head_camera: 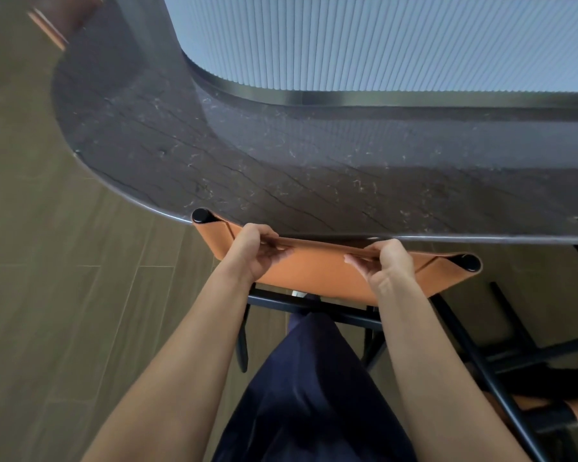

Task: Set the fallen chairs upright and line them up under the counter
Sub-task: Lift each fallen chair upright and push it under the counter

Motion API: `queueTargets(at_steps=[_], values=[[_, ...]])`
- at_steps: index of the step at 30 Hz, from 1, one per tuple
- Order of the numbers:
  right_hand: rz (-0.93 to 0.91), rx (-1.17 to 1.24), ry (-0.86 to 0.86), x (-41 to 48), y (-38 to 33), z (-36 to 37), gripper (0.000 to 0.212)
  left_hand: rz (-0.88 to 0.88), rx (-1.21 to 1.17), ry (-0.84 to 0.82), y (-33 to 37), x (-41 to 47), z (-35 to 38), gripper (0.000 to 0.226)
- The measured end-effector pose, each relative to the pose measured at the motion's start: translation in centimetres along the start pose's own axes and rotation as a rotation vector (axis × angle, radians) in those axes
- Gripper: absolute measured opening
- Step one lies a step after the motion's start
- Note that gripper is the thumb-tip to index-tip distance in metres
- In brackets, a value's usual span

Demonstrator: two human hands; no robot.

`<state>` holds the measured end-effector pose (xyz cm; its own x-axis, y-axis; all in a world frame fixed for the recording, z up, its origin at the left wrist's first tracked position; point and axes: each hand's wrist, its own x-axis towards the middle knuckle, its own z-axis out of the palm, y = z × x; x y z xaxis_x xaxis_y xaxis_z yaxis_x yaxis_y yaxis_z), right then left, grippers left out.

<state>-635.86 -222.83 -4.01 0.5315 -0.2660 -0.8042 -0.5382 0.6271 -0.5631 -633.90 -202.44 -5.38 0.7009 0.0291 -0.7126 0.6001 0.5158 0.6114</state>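
Observation:
An upright chair with an orange leather backrest (317, 271) and black frame stands right at the edge of the dark marble counter (281, 168), its seat hidden under the top. My left hand (257, 251) grips the backrest's top edge near its left post. My right hand (386, 261) grips the same edge near the right post. A second chair (514, 395), black-framed with orange parts, lies on the floor at the lower right, its legs pointing up and left.
The counter curves away to the left over a wooden plank floor (64, 295). A ribbed pale panel (381, 41) rises behind the counter. Another orange object (47, 26) shows blurred at the top left. My dark trouser leg (311, 395) is below the chair.

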Motion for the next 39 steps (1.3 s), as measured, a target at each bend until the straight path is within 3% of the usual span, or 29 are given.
queueTargets(at_steps=[6,16,21,29,33,39], values=[[0.003,-0.050,-0.010,0.2,-0.8,-0.2,0.030,0.013,0.050,-0.061,0.1,-0.6,0.3,0.019],[-0.075,0.025,0.016,3.8,-0.1,-2.4,0.024,-0.119,0.112,-0.122,-3.4,1.2,0.2,0.009],[-0.074,0.025,0.044,5.8,-1.6,-1.8,0.028,-0.151,0.046,-0.149,-3.2,2.7,1.2,0.007],[-0.053,-0.045,0.000,7.0,-3.3,-1.1,0.033,-0.185,0.001,-0.117,-2.7,3.9,2.0,0.015],[-0.039,-0.092,-0.005,7.0,-3.6,-1.3,0.028,-0.180,0.010,-0.071,-2.9,4.0,2.0,0.007],[-0.050,-0.154,0.003,7.1,-3.2,-1.9,0.038,-0.174,0.070,0.011,-3.5,4.4,1.9,0.009]])
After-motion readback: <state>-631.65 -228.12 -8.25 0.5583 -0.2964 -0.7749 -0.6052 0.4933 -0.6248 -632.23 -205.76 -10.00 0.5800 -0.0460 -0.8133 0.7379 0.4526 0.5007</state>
